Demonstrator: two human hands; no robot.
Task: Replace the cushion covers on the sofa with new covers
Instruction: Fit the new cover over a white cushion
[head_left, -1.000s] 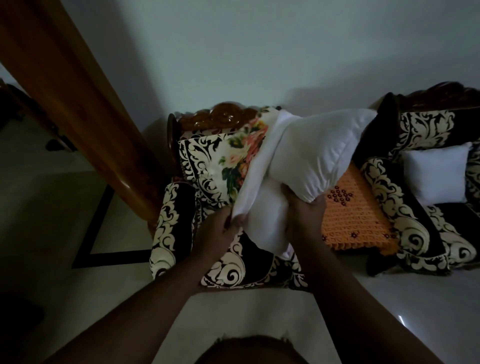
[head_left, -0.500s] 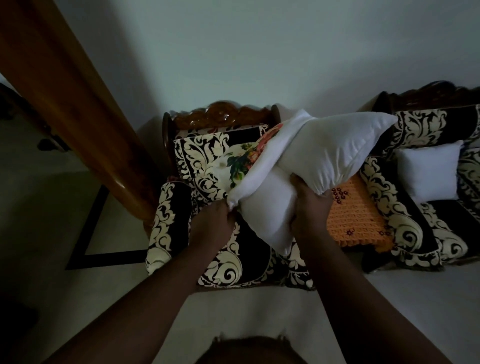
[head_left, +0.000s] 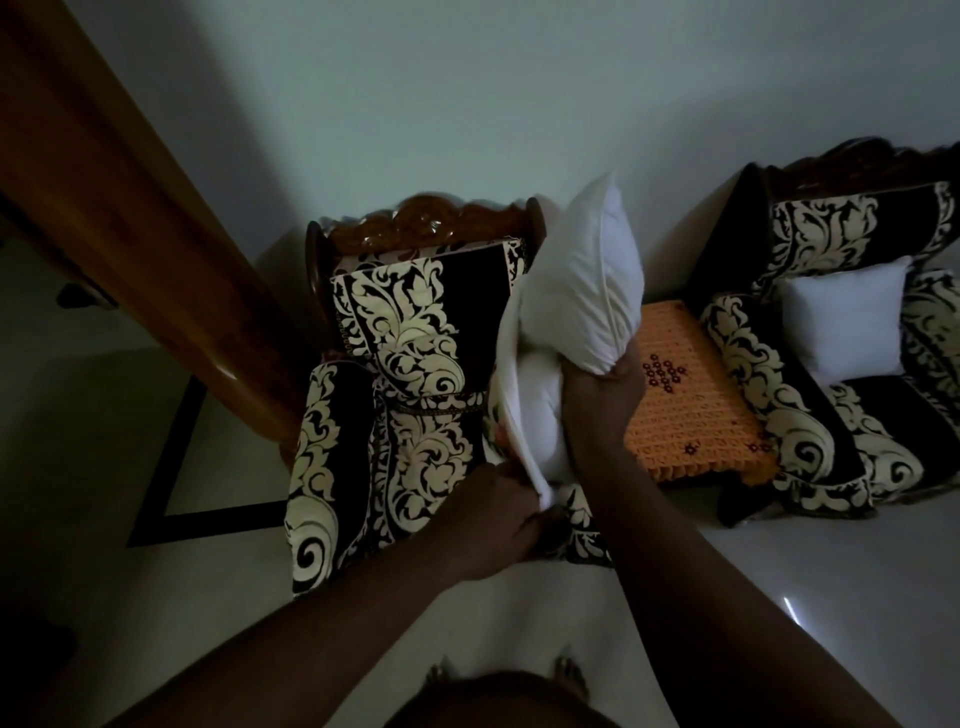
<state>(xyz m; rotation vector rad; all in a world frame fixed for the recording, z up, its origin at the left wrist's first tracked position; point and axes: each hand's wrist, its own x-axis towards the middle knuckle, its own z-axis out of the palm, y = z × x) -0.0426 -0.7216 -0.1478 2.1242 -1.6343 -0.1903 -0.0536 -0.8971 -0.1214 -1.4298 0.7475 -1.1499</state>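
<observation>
Since the earlier frame, cushion has swung upright (long axis vertical); right hand grips its middle, left hand pinches cover at its lower edge, above the sofa.

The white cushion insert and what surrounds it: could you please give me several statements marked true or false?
1. The right hand grips the white cushion insert. True.
2. The left hand hangs idle. False: it pinches the cover at its lower edge.
3. A second white cushion lies on the right armchair. True.
4. The orange crocheted cloth covers the left armchair. False: it lies between the armchairs.
</observation>
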